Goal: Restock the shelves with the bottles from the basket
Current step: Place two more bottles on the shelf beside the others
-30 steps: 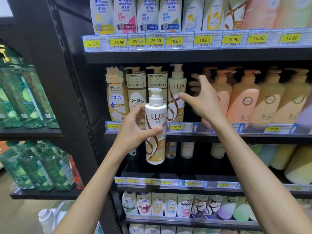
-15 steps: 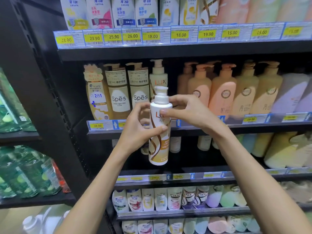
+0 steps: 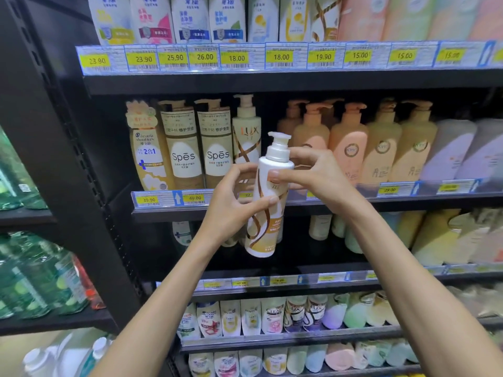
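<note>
Before you stands the black shelf, its rows crowded with bottles. Your left hand and right hand both grip the white pump bottle, tilted, in front of the second row's edge.

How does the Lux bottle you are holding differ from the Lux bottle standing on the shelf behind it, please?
The held Lux bottle is tilted in the air, gripped by the left hand and right hand; the shelf Lux bottle stands upright beside a Spes bottle. The held one is white with a white pump; the shelf one is cream with a cream pump. Both show brown ribbon swirls.
</note>
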The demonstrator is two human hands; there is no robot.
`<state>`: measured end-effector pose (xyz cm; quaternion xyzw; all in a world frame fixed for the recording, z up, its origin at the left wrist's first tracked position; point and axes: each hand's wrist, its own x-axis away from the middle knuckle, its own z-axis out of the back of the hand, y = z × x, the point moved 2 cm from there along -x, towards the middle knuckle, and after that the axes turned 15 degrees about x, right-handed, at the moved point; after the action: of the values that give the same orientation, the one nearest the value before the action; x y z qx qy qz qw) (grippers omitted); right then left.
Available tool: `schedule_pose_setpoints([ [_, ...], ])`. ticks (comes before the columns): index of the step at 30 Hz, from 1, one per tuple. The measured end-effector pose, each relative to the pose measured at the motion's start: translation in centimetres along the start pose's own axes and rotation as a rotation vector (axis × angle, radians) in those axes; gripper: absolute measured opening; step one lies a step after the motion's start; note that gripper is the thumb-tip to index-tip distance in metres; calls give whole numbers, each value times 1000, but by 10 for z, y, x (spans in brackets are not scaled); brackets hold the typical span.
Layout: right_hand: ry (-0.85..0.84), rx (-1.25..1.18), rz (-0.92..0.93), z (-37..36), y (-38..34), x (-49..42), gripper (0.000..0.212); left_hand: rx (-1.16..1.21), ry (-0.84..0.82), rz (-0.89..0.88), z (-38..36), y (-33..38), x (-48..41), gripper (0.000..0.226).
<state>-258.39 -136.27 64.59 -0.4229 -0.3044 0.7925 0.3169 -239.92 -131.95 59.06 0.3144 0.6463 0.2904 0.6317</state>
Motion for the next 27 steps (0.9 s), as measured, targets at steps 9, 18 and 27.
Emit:
schedule_pose_setpoints([
  [9,387,-126,63,46,-4,0,38,-616,140,-130,44,-21,7,33],
  [18,596,-68,178,47,-13,-4,40,-991,123,-246,44,-52,13,52],
  [27,539,72,184,41,-14,-26,53,-1035,105,-275,47,-54,14,53],
])
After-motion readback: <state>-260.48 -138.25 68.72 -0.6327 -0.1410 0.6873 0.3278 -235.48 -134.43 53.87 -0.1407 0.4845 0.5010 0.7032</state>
